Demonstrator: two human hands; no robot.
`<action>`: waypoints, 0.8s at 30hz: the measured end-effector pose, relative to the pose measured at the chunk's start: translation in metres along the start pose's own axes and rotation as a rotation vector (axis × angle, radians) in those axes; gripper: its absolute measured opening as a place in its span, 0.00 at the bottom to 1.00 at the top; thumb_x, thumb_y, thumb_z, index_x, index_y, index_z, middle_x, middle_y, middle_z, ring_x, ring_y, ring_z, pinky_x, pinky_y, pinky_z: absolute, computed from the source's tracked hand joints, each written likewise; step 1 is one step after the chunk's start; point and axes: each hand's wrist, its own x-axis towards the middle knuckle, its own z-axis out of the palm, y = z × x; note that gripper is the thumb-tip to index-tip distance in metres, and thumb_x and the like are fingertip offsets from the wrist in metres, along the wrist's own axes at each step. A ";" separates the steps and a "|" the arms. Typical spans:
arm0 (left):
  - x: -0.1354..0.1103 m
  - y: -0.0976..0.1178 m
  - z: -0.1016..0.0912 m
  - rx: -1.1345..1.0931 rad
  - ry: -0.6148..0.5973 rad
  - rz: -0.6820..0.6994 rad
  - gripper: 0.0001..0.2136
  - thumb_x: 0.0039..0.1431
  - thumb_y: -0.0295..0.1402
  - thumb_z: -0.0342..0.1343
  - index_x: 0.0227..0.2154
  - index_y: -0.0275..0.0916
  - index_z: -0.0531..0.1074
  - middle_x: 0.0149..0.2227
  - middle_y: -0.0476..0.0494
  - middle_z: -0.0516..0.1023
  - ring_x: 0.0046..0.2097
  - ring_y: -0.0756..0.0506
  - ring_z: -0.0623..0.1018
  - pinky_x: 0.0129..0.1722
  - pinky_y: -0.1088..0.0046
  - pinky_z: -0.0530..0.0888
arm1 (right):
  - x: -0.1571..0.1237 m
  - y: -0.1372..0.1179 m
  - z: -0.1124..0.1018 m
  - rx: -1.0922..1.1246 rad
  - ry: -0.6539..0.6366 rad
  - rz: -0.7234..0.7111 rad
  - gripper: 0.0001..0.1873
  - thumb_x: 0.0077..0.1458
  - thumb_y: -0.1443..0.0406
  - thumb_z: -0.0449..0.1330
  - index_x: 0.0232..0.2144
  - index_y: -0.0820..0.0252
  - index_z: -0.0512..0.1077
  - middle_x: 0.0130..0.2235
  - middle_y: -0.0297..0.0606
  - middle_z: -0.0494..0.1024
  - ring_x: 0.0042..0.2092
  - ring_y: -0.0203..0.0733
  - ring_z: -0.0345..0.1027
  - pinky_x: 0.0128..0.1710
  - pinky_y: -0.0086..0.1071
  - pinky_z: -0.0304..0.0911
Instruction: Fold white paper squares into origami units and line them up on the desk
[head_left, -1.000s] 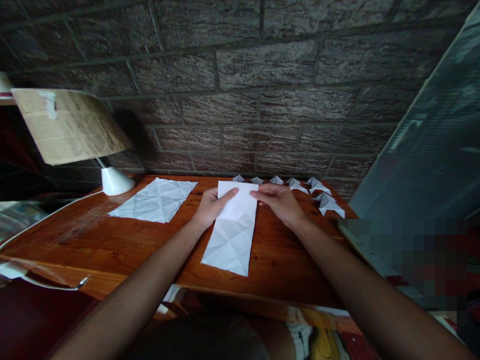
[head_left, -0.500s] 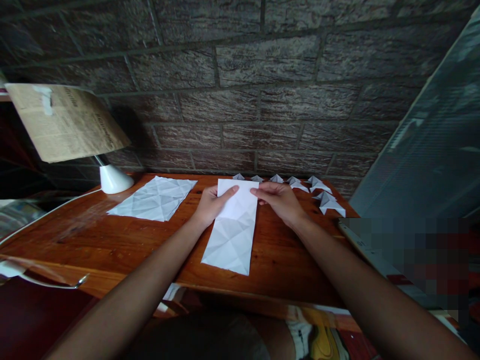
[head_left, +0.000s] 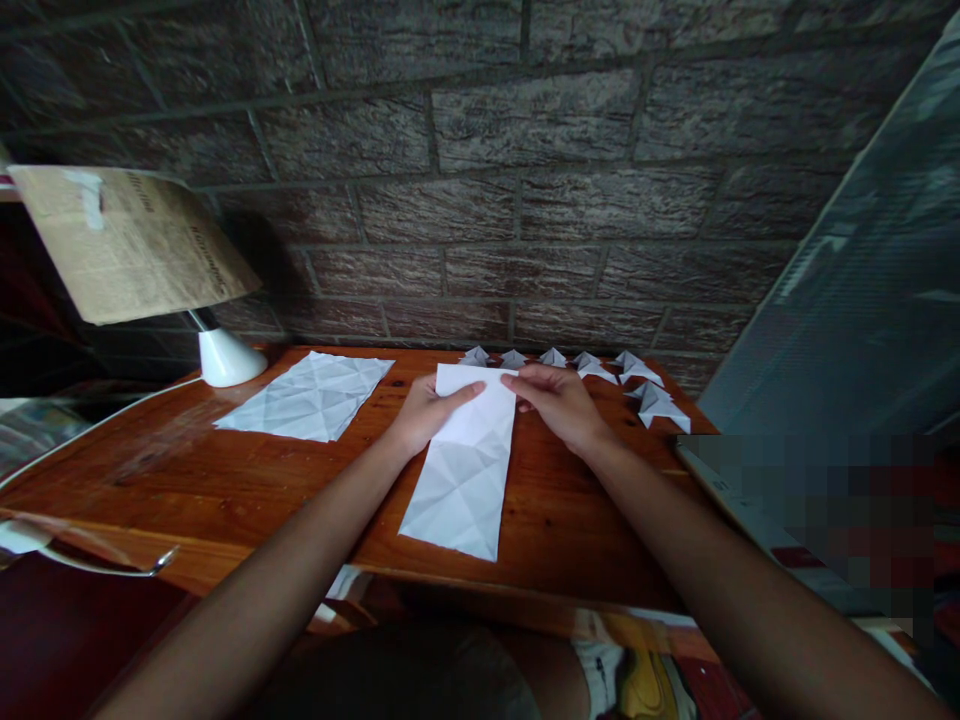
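Note:
A long white sheet of paper [head_left: 465, 480], marked with diagonal creases, hangs between my hands over the wooden table. My left hand [head_left: 429, 412] pinches its upper left side, the thumb lying across the front. At the upper right corner my right hand [head_left: 551, 400] grips the sheet between thumb and fingers. The fingers behind the paper are partly hidden. Several folded paper pieces [head_left: 589, 367] stand in a row behind my right hand, along the table's back edge.
Creased white sheets [head_left: 311, 398] lie to the left on the wooden table [head_left: 225, 490]. A white lamp [head_left: 225, 358] with a papered shade stands at the back left, its cord running to the left. A stone-block wall [head_left: 480, 220] rises behind.
The paper's top edge has dropped slightly and its lower end has come a little nearer to me. My left thumb has slid slightly to the right across the sheet.

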 end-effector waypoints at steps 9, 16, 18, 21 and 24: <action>0.000 0.001 0.001 -0.006 0.032 0.006 0.18 0.42 0.42 0.71 0.33 0.34 0.81 0.34 0.40 0.84 0.29 0.45 0.79 0.29 0.72 0.73 | 0.002 0.004 0.002 -0.005 0.010 -0.020 0.15 0.42 0.52 0.70 0.28 0.56 0.78 0.29 0.33 0.79 0.29 0.35 0.69 0.29 0.29 0.64; 0.001 -0.001 0.000 0.016 0.030 0.022 0.19 0.43 0.43 0.71 0.34 0.34 0.81 0.35 0.40 0.84 0.30 0.44 0.80 0.28 0.72 0.73 | 0.002 0.004 0.001 -0.031 0.013 -0.027 0.17 0.42 0.51 0.70 0.29 0.57 0.79 0.30 0.35 0.80 0.30 0.36 0.70 0.29 0.29 0.65; 0.001 -0.002 -0.001 0.014 0.027 0.026 0.19 0.43 0.43 0.71 0.34 0.34 0.81 0.35 0.40 0.84 0.31 0.45 0.80 0.29 0.72 0.73 | 0.001 0.003 0.001 -0.027 0.013 -0.024 0.17 0.42 0.51 0.70 0.29 0.57 0.79 0.30 0.35 0.80 0.30 0.36 0.70 0.29 0.29 0.65; 0.002 -0.003 -0.001 0.013 0.026 0.029 0.19 0.44 0.43 0.71 0.35 0.34 0.81 0.36 0.40 0.84 0.31 0.45 0.80 0.30 0.72 0.73 | 0.001 0.003 0.002 -0.019 0.015 -0.022 0.16 0.42 0.51 0.70 0.28 0.56 0.79 0.29 0.34 0.80 0.30 0.36 0.69 0.29 0.29 0.64; 0.003 -0.005 -0.001 0.023 0.024 0.028 0.20 0.43 0.44 0.71 0.35 0.34 0.81 0.36 0.39 0.84 0.31 0.44 0.80 0.29 0.72 0.73 | 0.000 0.002 0.002 -0.027 0.019 -0.027 0.17 0.42 0.50 0.70 0.28 0.56 0.79 0.29 0.34 0.79 0.29 0.36 0.69 0.29 0.30 0.65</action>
